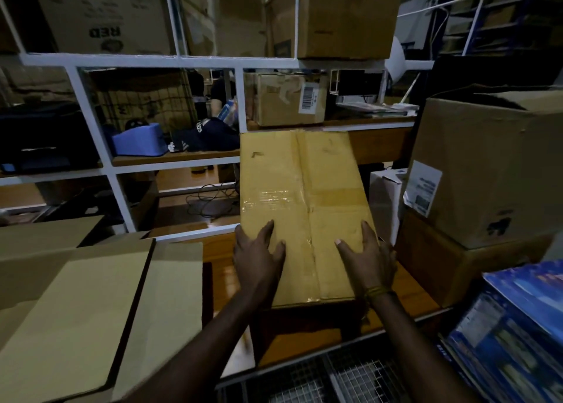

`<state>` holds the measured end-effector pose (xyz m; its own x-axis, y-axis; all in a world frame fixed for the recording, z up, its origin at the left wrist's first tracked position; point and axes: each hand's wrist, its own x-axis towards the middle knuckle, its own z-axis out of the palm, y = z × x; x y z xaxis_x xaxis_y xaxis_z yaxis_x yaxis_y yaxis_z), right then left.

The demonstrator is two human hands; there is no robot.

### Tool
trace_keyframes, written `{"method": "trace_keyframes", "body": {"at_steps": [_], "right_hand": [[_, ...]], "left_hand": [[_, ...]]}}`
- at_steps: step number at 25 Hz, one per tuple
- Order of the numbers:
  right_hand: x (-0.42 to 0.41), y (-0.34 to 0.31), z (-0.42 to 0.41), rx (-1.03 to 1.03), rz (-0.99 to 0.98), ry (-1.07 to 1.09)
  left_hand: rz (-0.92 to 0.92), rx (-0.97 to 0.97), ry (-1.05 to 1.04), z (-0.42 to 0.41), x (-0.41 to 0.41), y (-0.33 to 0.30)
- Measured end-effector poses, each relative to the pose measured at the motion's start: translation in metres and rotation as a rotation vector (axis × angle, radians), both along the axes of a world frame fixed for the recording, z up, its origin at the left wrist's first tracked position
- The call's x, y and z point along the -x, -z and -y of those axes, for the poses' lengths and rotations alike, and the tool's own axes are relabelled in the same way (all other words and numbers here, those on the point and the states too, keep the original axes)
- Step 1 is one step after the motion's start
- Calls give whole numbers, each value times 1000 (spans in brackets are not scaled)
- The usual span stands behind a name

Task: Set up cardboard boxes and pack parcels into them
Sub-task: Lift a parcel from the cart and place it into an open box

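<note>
A tan cardboard box point(301, 195) with a taped centre seam stands on the wooden table point(221, 268) in the middle of the head view. My left hand point(259, 253) rests flat on its near left part, fingers spread. My right hand point(367, 256) lies flat on its near right part, fingers straight, a yellow band on the wrist. An open cardboard box point(91, 311) with its flaps spread out sits at the lower left.
A white metal shelf frame point(91, 122) holding cardboard boxes and a blue pouch stands behind the table. A large brown carton point(487, 171) sits on another box at the right. Blue printed parcels point(518, 326) are stacked at the lower right. A wire grid lies below the table's front edge.
</note>
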<state>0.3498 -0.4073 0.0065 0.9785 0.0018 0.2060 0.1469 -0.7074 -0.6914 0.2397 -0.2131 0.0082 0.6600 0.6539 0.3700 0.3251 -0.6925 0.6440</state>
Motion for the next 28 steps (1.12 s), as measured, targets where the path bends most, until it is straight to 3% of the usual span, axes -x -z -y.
{"method": "trace_keyframes", "body": {"at_steps": [5, 12, 19, 22, 25, 28], "right_hand": [[-7, -7, -3, 136, -17, -20], [-1, -12, -1, 299, -93, -14], [25, -20, 6, 347, -190, -13], [47, -23, 9, 393, -224, 2], [60, -22, 15, 367, -228, -26], [70, -23, 20, 351, -208, -76]], "left_hand": [[-47, 13, 2, -12, -6, -4], [-337, -67, 140, -22, -4, -10], [-208, -114, 81, -16, 14, 1], [-218, -231, -12, -26, 6, -1], [-180, -85, -3, -7, 12, 8], [-131, 33, 185, 34, 24, 18]]}}
